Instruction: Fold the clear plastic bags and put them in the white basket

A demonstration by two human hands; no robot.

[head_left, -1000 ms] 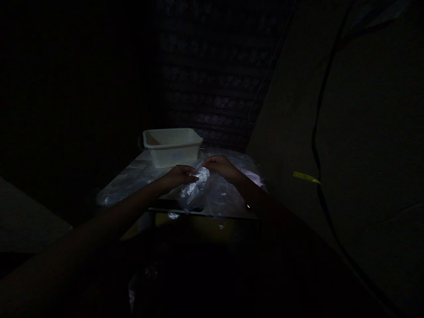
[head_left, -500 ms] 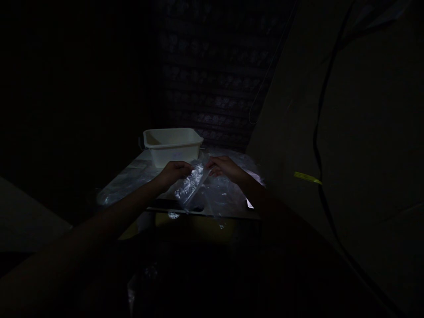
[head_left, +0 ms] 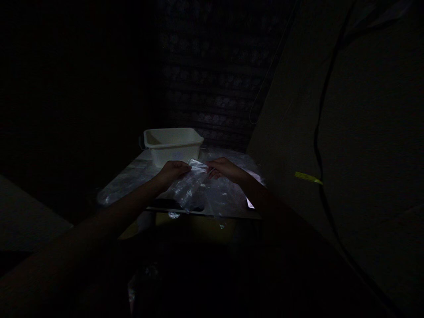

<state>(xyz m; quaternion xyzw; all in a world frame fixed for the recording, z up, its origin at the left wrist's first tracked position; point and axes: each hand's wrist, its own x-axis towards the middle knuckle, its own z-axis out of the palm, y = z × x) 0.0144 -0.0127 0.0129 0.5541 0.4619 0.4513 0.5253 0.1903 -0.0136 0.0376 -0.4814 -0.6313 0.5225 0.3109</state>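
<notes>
A clear plastic bag (head_left: 190,187) hangs between my two hands above the table's front part, its top edge stretched across. My left hand (head_left: 174,171) pinches one side of that edge between thumb and fingers. On the other side my right hand (head_left: 227,168) grips the edge, fingers curled. More clear plastic (head_left: 228,194) lies spread on the table (head_left: 124,176) beneath and around. The picture is very dark, so I cannot tell whether anything is inside the bag.
A cream rectangular tub (head_left: 174,152) stands at the table's back left, just beyond my left hand. Something bright (head_left: 251,203) shows beside my right forearm. On the right, a dark cable (head_left: 316,145) with a yellow tag (head_left: 308,178) runs along a sloping surface.
The plastic between my hands has changed from a crumpled, slanting fold to a taut top edge with the rest hanging down. Both hands stay almost where they were.
</notes>
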